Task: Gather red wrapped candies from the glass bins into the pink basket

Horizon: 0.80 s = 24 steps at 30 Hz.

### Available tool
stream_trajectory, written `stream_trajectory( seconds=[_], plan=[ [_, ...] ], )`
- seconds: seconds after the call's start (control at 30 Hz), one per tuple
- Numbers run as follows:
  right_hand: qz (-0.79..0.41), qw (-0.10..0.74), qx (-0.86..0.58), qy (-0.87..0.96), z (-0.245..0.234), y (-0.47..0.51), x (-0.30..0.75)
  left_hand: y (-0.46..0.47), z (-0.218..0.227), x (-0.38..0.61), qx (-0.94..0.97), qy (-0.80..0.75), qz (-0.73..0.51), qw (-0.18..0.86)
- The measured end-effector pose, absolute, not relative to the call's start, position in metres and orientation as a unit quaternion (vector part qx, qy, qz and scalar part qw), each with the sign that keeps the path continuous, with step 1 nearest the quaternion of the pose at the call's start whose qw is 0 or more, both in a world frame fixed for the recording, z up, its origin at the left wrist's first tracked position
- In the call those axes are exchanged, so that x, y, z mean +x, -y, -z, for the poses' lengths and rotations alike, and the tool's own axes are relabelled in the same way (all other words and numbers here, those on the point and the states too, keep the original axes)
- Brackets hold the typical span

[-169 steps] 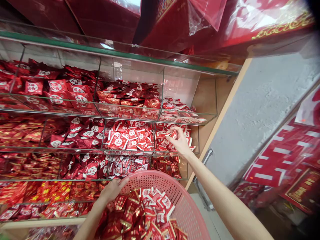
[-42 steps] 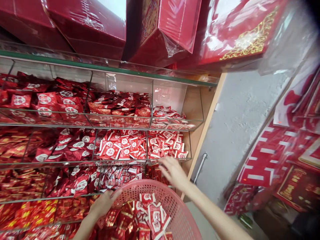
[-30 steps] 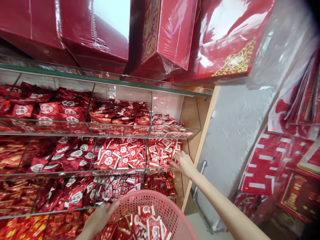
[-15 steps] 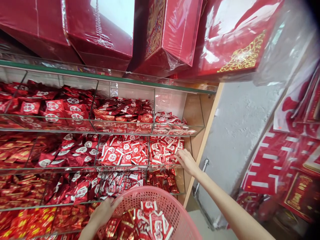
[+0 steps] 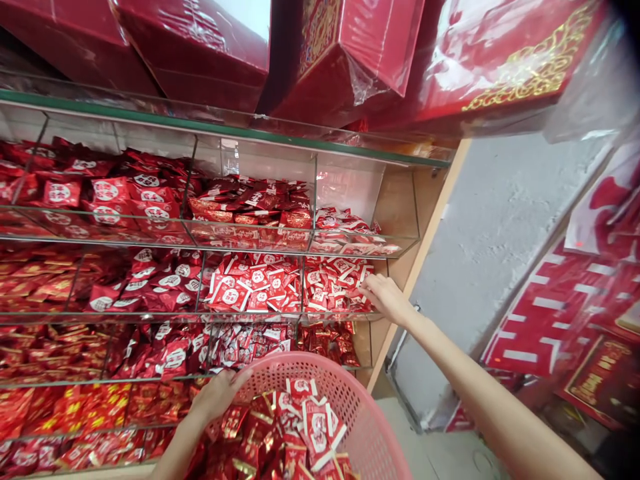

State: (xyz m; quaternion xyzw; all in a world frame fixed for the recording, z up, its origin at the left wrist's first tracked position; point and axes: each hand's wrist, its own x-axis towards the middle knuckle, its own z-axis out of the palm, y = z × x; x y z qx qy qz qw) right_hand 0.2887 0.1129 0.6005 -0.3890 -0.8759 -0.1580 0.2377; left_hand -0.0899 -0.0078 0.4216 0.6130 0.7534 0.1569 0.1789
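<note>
A pink perforated plastic basket (image 5: 377,427) is at the bottom middle, and my left hand (image 5: 216,396) closes on its left rim. Inside it lie red, white and gold candy packets (image 5: 316,427), heaped loosely. My right hand (image 5: 387,299) reaches to the right end of a middle shelf, at the compartment of small red-and-white packets (image 5: 336,283). Its fingers are curled together at the packets' right edge; whatever is between the fingertips is hidden.
Glass shelves with thin dividers hold several kinds of red packets (image 5: 165,283). A green-edged glass shelf (image 5: 240,137) above carries large red boxes (image 5: 200,53). To the right are the wooden side panel (image 5: 415,267), a grey wall (image 5: 485,220) and hanging red goods (image 5: 535,313).
The shelves appear slightly higher in view. My right hand stays at the same compartment, its fingers slightly more curled. My left hand keeps its hold on the basket, and more of its contents show.
</note>
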Motion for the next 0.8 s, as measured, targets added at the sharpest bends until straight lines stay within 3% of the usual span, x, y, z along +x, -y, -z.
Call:
stream_trajectory(
  seconds=[0.27,0.53,0.67,0.8],
  plan=[
    [0.140,0.281,-0.383,0.869,-0.619,-0.083,0.293,0.010,-0.432,-0.084,0.607,-0.759,-0.143,0.187],
    [0.064,0.298,-0.347,0.887,-0.596,-0.040,0.270,0.011,-0.430,-0.085,0.604,-0.763,-0.141,0.183],
    [-0.002,0.239,-0.333,0.912,-0.570,-0.027,0.260,0.012,-0.436,-0.083,0.609,-0.759,-0.140,0.183],
    [-0.066,0.097,-0.317,0.941,-0.529,-0.016,0.251,0.011,-0.436,-0.083,0.609,-0.755,-0.150,0.191]
  ],
)
